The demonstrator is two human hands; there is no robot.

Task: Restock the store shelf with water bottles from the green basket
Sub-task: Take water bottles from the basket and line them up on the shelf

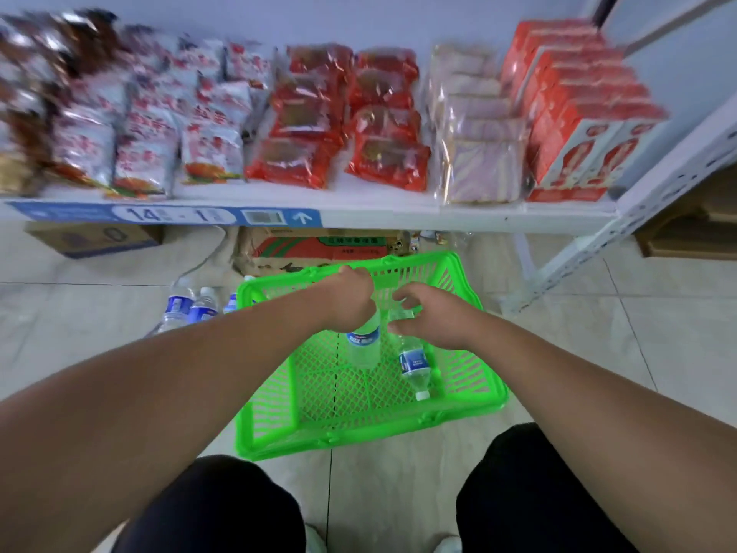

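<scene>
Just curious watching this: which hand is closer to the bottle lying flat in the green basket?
Right. The right hand is over the base of the lying bottle; the left hand is off to its left, gripping another bottle.

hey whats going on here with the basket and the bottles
A person is reaching into a green basket on the floor, in front of a snack shelf. The left hand grips one water bottle, and the right hand curls its fingers around the base of a second bottle lying in the basket. More bottles stand on the floor left of it.
</scene>
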